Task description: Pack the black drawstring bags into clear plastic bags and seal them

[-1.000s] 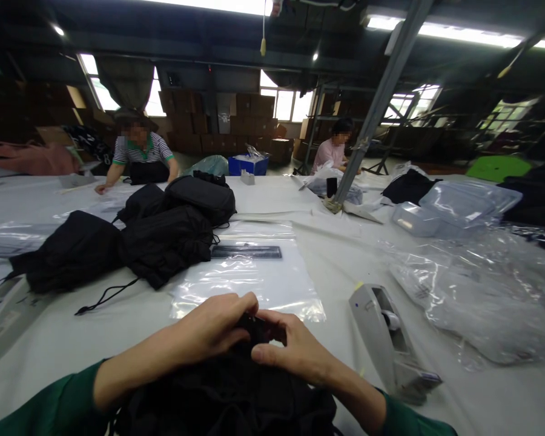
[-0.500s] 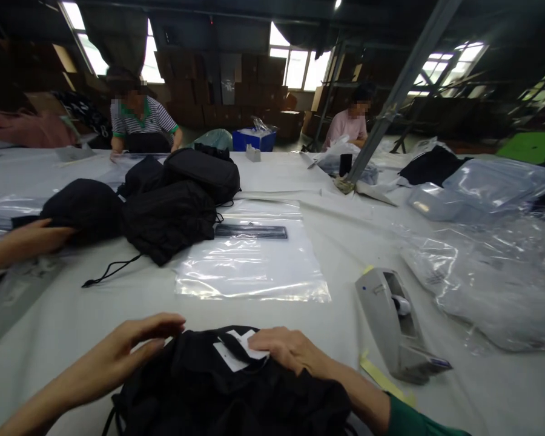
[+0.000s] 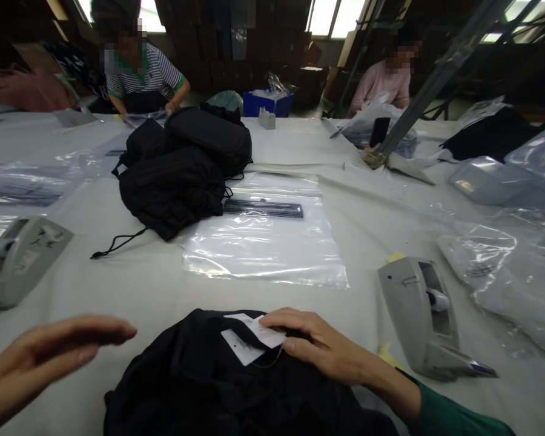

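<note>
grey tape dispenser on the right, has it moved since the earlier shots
No, not visibly. Against the flat clear bag, the grey tape dispenser keeps its place to the right; the camera's view has shifted.

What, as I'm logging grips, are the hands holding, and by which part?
The right hand touches a tag at its right end; whether it grips it cannot be told. The left hand is open, holding nothing.

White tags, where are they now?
In the head view, the white tags lie at lower centre on the black bag, one touching the right hand.
</note>
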`<state>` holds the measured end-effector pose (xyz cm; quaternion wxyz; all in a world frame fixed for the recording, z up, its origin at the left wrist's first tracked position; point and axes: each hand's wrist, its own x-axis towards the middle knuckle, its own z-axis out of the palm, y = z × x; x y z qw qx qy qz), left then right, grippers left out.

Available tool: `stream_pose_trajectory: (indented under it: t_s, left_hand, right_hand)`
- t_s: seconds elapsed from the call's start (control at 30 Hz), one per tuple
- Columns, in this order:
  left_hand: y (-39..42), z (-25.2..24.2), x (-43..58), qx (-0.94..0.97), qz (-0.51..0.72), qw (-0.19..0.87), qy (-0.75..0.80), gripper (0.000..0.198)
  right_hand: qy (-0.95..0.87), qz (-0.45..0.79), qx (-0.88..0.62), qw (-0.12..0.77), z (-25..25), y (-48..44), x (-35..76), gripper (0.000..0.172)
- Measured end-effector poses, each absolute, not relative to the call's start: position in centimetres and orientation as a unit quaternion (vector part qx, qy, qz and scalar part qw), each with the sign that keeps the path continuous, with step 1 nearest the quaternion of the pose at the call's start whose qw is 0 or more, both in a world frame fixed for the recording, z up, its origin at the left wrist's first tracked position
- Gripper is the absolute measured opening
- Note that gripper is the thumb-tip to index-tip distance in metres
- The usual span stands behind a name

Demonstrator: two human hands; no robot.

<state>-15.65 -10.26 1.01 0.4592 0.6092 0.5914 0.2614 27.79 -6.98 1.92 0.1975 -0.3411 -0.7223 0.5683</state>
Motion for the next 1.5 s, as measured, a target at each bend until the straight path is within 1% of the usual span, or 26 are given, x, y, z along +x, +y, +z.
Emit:
stream_pose_trajectory:
  t_s: [0.03,0.07,0.1,0.17,0.2,0.23,0.3,0.4,0.43,0.53,0.6,0.67,0.7,0.83,0.9,0.97,1.03,1.1,1.13,1.2,1.23,1.27,1.3,1.33,1.43,1.5]
  left_hand:
    - [-9.0,2.1,-14.8,0.599,0.256,0.468,0.597,0.034]
    - [-7.6,3.1,-13.4,0.601,0.243,0.475,0.596,0.038]
    - [-6.1,4.0,-11.6,0.623,0.218,0.489,0.57,0.038]
    - [-3.2,5.1,-7.6,0.667,0.167,0.523,0.504,0.036]
    - [-2.0,5.4,-5.7,0.685,0.154,0.527,0.478,0.036]
    - [-0.9,5.6,-4.1,0.701,0.145,0.526,0.459,0.037]
    - [0.7,5.6,-2.0,0.727,0.133,0.516,0.434,0.038]
    - [2.2,5.1,-1.0,0.747,0.078,0.532,0.39,0.042]
    - [2.5,4.9,-0.9,0.749,0.051,0.548,0.37,0.047]
    - [2.9,4.4,-0.3,0.735,-0.007,0.599,0.317,0.07]
    - [2.9,4.2,0.4,0.729,0.002,0.619,0.293,0.075]
    - [3.0,4.2,1.1,0.736,0.003,0.625,0.26,0.067]
    - [3.1,4.1,1.5,0.74,-0.011,0.628,0.241,0.061]
    - [3.8,3.3,1.9,0.71,-0.088,0.664,0.216,0.045]
    - [3.9,2.8,1.6,0.673,-0.067,0.697,0.237,0.047]
    - [3.8,2.4,1.1,0.641,-0.035,0.721,0.259,0.048]
    - [3.5,2.2,0.7,0.665,-0.002,0.685,0.296,0.034]
    - [3.1,1.9,0.4,0.743,0.047,0.579,0.332,0.012]
    - [2.8,1.7,0.4,0.783,0.077,0.518,0.337,0.006]
    - [2.5,0.9,0.7,0.836,0.135,0.42,0.326,0.01]
    - [2.3,0.3,0.9,0.853,0.152,0.388,0.315,0.013]
    - [2.3,-0.3,1.2,0.864,0.164,0.362,0.308,0.015]
    - [2.2,-0.9,1.6,0.872,0.171,0.342,0.306,0.017]
    - [2.2,-1.5,1.9,0.876,0.176,0.33,0.305,0.018]
    - [2.3,-2.9,3.1,0.869,0.186,0.352,0.295,0.017]
    - [2.2,-3.4,3.8,0.856,0.196,0.377,0.295,0.02]
  right_hand:
    - [-0.694,0.592,-0.355,0.203,1.9,-6.6,27.7,0.038]
    - [-0.662,0.609,-0.377,0.221,1.8,-6.3,27.7,0.041]
    - [-0.629,0.613,-0.408,0.249,1.6,-5.9,27.7,0.045]
    - [-0.581,0.572,-0.481,0.321,1.0,-5.6,28.2,0.051]
    - [-0.574,0.534,-0.514,0.348,0.6,-5.5,28.6,0.054]
    - [-0.58,0.498,-0.537,0.356,0.4,-5.6,29.0,0.057]
    - [-0.616,0.471,-0.545,0.318,0.1,-6.1,29.9,0.057]
    - [-0.652,0.498,-0.52,0.238,0.1,-6.6,30.3,0.046]
    - [-0.657,0.504,-0.512,0.229,0.2,-6.5,30.1,0.046]
    - [-0.667,0.532,-0.473,0.217,0.1,-5.4,28.9,0.052]
    - [-0.675,0.569,-0.426,0.198,-0.1,-4.4,28.0,0.043]
    - [-0.684,0.602,-0.367,0.19,-0.2,-3.6,27.3,0.031]
    - [-0.687,0.613,-0.339,0.192,-0.1,-3.3,27.1,0.028]
    - [-0.671,0.66,-0.267,0.208,0.2,-2.8,26.5,0.029]
    - [-0.654,0.682,-0.262,0.197,0.1,-2.8,26.2,0.031]
    - [-0.651,0.678,-0.282,0.194,-0.4,-2.8,25.7,0.027]
    - [-0.672,0.633,-0.317,0.216,-1.4,-2.5,25.6,0.021]
    - [-0.718,0.538,-0.352,0.266,-2.7,-1.8,26.0,0.021]
    - [-0.742,0.475,-0.369,0.296,-3.3,-1.4,26.5,0.023]
    - [-0.778,0.348,-0.4,0.337,-4.2,-0.4,27.8,0.024]
    - [-0.781,0.306,-0.418,0.349,-4.4,0.1,28.5,0.022]
    - [-0.773,0.29,-0.44,0.354,-4.4,0.5,29.1,0.019]
    - [-0.755,0.303,-0.46,0.356,-4.3,0.9,29.7,0.015]
    - [-0.727,0.345,-0.473,0.359,-4.1,1.1,30.0,0.014]
    - [-0.593,0.532,-0.467,0.382,-3.9,1.5,30.1,0.026]
    - [-0.51,0.621,-0.447,0.392,-4.4,1.6,29.3,0.035]
